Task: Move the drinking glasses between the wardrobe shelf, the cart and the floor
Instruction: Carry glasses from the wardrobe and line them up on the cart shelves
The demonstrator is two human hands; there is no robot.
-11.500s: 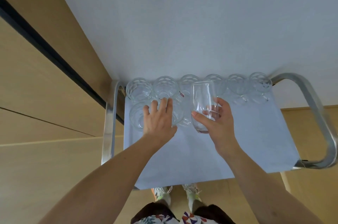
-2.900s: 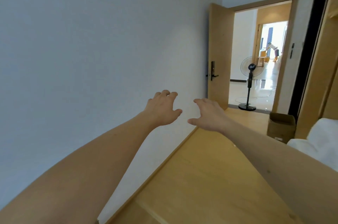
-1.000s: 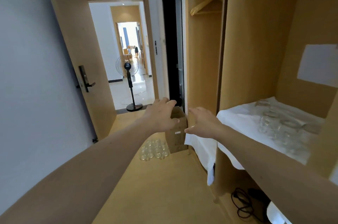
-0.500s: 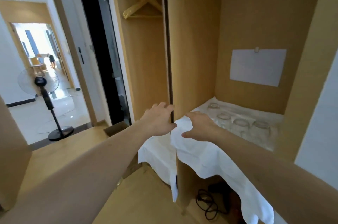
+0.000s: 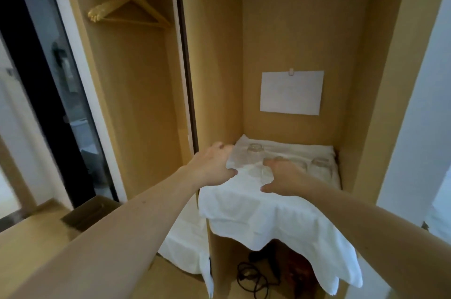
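Note:
Several clear drinking glasses stand on the wardrobe shelf (image 5: 244,206), which is draped in a white cloth. One glass (image 5: 255,152) is at the back left, another glass (image 5: 321,166) at the right, and more are partly hidden behind my right hand. My left hand (image 5: 214,164) hovers at the shelf's left edge, fingers spread and loosely bent, holding nothing. My right hand (image 5: 283,176) reaches over the cloth just in front of the glasses, empty, fingers spread. Neither the cart nor the floor glasses are in view.
A wooden partition (image 5: 212,79) bounds the shelf on the left, with wooden hangers (image 5: 127,8) in the neighbouring bay. A white paper sheet (image 5: 290,92) is clipped to the back panel. Black cables (image 5: 253,279) lie under the shelf. A cardboard box (image 5: 90,213) sits on the floor at left.
The view has turned from the hallway and doorway to face the wardrobe shelf. Both empty hands have moved forward over the cloth, closer to the glasses.

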